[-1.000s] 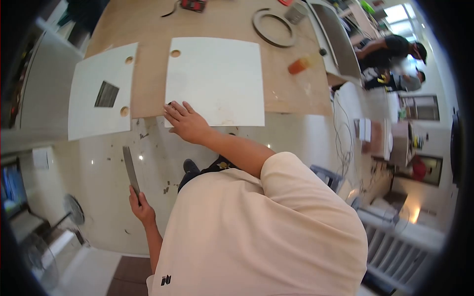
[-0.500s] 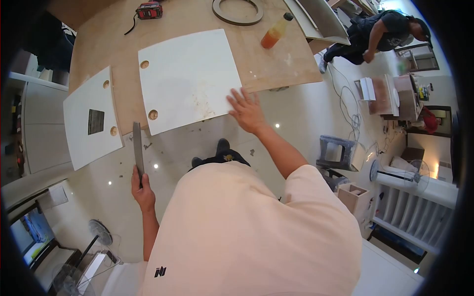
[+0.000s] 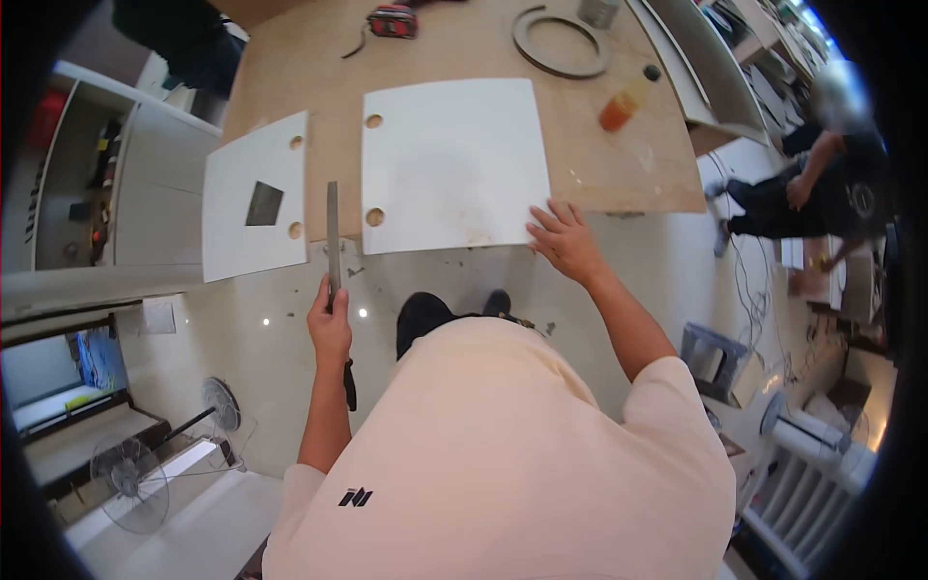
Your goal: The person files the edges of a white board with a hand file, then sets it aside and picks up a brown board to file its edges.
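Note:
In my left hand is a long, flat grey metal file, its blade pointing away from me and its dark handle showing below my fingers. A white panel with two round recesses along its left side lies on the wooden table, its near edge at the table's front. My right hand rests with spread fingers on this panel's near right corner. Left of the file lies a second white panel, also with two round recesses. On that one sits a dark, flat, four-sided piece.
On the table are a red-and-black tool, a curved strip bent into a ring, and a bottle of orange liquid. Another person stands at the right. A grey stool and fans stand around.
My view has turned, so the table and panels appear shifted right. The file stays in my left hand and my right hand stays at the panel's corner. The other person has changed posture.

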The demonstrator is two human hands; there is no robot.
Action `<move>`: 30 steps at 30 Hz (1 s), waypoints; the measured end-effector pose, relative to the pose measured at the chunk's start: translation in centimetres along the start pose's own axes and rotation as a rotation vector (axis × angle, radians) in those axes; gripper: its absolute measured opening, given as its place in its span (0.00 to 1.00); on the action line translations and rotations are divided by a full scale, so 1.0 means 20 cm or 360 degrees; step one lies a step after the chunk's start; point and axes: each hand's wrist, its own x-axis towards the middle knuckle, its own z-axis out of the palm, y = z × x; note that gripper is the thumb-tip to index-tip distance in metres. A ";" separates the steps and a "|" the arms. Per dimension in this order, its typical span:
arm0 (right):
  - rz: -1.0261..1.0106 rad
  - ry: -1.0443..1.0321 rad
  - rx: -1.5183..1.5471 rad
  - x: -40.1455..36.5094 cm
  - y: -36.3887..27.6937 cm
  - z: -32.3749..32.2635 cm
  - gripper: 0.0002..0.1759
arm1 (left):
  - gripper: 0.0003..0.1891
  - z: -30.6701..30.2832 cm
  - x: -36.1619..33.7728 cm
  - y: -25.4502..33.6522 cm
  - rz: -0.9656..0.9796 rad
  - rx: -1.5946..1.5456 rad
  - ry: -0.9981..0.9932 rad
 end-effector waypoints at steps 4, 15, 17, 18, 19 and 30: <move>-0.0074 0.0050 0.0003 0.05 -0.03 0.02 0.19 | 0.30 0.04 0.34 0.10 0.0117 0.0338 -0.0035; 0.0098 -0.0006 0.0207 0.30 -0.31 0.16 0.21 | 0.20 0.38 1.46 0.19 0.0519 0.0980 0.0029; 0.0159 0.0012 0.0168 0.30 -0.36 0.14 0.21 | 0.19 0.45 1.57 0.17 0.0612 0.1127 0.0070; 0.0159 0.0008 0.0138 0.30 -0.40 0.11 0.22 | 0.18 0.48 1.60 0.19 0.0612 0.1164 0.0031; 0.0155 -0.0001 0.0109 0.28 -0.43 0.10 0.22 | 0.18 0.49 1.62 0.22 0.0609 0.1202 -0.0005; 0.1068 -0.0243 -0.0344 0.19 -0.54 0.18 0.43 | 0.20 0.49 1.61 0.36 0.0790 0.1682 -0.0030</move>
